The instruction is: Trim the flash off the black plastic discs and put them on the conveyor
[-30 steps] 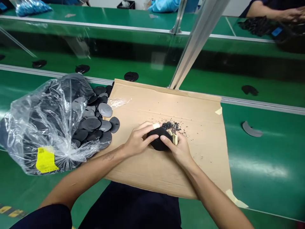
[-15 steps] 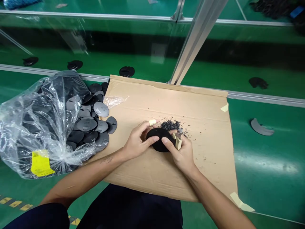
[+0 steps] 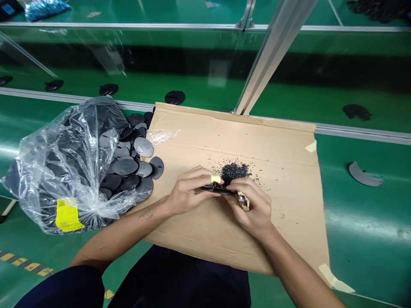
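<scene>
"Gripping what, would you say, is the left hand [image 3: 184, 194]?"

"The black disc [image 3: 221, 191]. Its fingers are closed on the left end, thumb beneath, and the index finger wears a pale yellow wrap [image 3: 215, 179]."

"How does the disc lie in that hold?"

"Nearly edge-on to the camera, so it shows as a thin dark strip between the two hands. The left fingers cover part of it, and the other end reaches the right hand [image 3: 255, 207]."

"Is that hand pinching it too?"

"Its fingertips meet the disc's right end; how firmly, I can't tell. It is certainly closed around a small hand tool [image 3: 244, 201], whose metal shows just beside that end. Whether tool and disc touch, I can't tell either."

"And what's below them?"

"The sheet of cardboard [image 3: 282, 149]. The disc is held just on the near side of a heap of black scraps [image 3: 236, 171]."

"Off to the left?"

"A clear plastic bag [image 3: 91, 171] of dark discs, with a yellow label [image 3: 69, 215] on it, and a pile of loose discs [image 3: 125, 166] beside it, some over the cardboard's edge."

"To the right?"

"A curved grey piece [image 3: 364, 174] on the green tabletop [image 3: 362, 239], well apart from both hands."
</scene>
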Demonstrator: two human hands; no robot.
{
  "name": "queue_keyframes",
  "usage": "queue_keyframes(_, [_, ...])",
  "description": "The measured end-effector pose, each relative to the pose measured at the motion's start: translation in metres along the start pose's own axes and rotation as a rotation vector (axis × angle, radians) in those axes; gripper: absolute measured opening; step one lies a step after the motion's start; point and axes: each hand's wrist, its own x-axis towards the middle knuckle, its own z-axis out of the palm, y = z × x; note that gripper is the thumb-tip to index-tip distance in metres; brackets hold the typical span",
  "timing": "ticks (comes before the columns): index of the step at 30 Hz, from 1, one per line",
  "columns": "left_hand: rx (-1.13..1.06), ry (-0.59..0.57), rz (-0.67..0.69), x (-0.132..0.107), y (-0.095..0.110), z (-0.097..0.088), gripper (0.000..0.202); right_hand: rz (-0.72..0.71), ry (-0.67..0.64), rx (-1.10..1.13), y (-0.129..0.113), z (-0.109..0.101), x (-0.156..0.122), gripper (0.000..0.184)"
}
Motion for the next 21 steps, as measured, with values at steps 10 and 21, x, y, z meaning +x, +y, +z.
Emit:
queue_keyframes(10, [0.048, -0.048, 0.063, 0.002, -0.001, -0.006, 0.029, -0.092, -0.111, -0.062, 0.001, -0.003, 0.007, 0.021])
queue_keyframes(21, [0.081, -0.031, 0.168, 0.000, 0.002, -0.002, 0.024, -0.152, -0.162, -0.048, 0.009, -0.007, -0.003, 0.022])
